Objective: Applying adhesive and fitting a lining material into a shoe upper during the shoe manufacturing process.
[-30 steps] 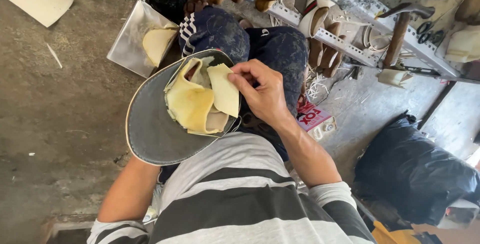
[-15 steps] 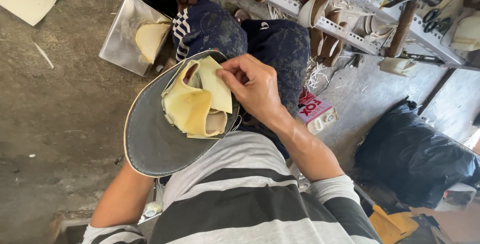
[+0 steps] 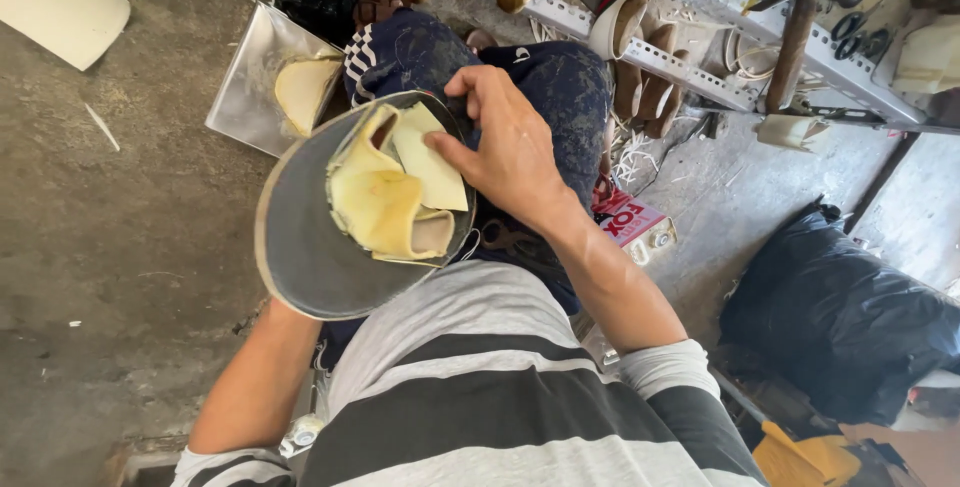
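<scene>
Right hand (image 3: 510, 142): fingers bent down onto the pale yellow upper pieces (image 3: 395, 197), thumb and fingertips pinching the flat tan flap at its upper edge; closed on that flap.
Left hand: hidden beneath the grey sole sheet (image 3: 310, 247); only the forearm visible, running up under it; grip impossible to judge, though apparently propping the sheet from below.
Yellow pieces: lying on top of the grey sheet, over the lap, just in front of the striped shirt (image 3: 480, 397); one curved band folded over, one flat flap beside it, touching.
Handling, judged: thin and light, soft enough to fold and crease; likely a little tacky or springy at the fold, so best pinched at a free edge or corner rather than pressed in the middle.
Grey sheet: broad, rounded, slightly bowed, probably flexible rubber or board; best supported from underneath with a spread palm.
Knees: dark patterned trousers (image 3: 560, 87) just beyond the sheet.
Floor: bare concrete (image 3: 90, 207); a shiny metal tray (image 3: 245, 77) holding another yellowish piece near the left knee.
Further out: a rack (image 3: 650, 52) with wooden shoe forms, a hammer (image 3: 800, 17) resting on it, a black bag (image 3: 850, 317) to the right.
</scene>
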